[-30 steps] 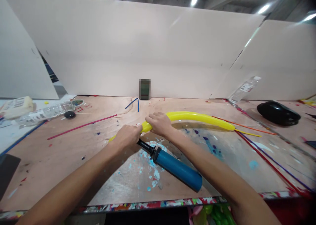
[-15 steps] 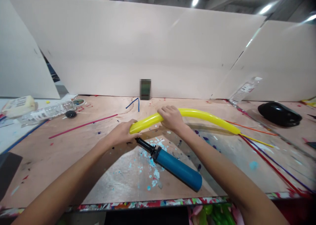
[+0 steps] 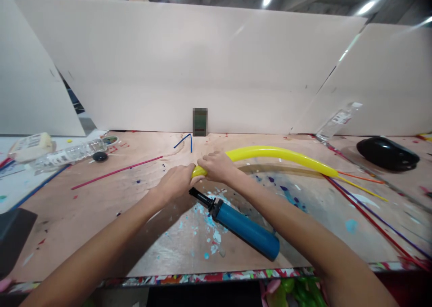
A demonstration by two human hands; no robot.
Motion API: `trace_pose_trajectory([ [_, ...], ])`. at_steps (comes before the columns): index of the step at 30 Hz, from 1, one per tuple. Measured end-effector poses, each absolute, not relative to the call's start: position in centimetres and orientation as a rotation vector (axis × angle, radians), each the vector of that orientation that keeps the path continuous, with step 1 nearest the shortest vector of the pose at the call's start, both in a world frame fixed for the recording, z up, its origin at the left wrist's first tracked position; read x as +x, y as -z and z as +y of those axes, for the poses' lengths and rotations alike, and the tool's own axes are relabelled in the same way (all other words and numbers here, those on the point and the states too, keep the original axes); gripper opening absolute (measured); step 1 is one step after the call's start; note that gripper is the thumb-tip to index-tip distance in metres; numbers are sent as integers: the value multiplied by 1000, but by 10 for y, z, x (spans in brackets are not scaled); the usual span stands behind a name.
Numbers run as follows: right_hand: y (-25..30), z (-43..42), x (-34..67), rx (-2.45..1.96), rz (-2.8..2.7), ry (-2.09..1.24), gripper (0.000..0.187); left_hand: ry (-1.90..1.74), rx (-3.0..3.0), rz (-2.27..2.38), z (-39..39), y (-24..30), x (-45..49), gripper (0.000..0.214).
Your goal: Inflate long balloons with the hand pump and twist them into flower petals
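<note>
A long yellow modelling balloon arches over the table, inflated for most of its length, with a thin limp tail at its right end. My left hand is closed around the balloon's left end. Close beside it, my right hand wraps over the balloon from above, leaving a short bulge between the two hands. A blue hand pump lies on the table below my hands, its black nozzle pointing up-left near my left hand. The nozzle and balloon look apart.
Uninflated balloons in pink, blue and red lie on the paint-stained table. Plastic bottles stand or lie at both sides. A black rounded object sits right. White panels close off the back.
My right hand has slid left along the balloon, close to my left hand. The balloon has shifted slightly right, and its left end has come away from the pump nozzle.
</note>
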State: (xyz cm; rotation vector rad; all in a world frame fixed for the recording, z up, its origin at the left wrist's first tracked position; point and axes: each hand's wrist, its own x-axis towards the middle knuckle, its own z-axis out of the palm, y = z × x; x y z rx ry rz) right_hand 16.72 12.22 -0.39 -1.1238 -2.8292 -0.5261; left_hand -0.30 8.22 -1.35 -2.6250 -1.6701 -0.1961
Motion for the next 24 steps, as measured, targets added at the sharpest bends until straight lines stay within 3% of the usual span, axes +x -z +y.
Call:
trace_pose_trajectory([
  [15, 8, 117, 158, -1150, -2945, 427, 21, 24, -2781, -1565, 78, 23, 5, 27],
  [24, 17, 116, 167, -1051, -2954, 495, 23, 130, -2778, -1639, 75, 22, -6, 47],
])
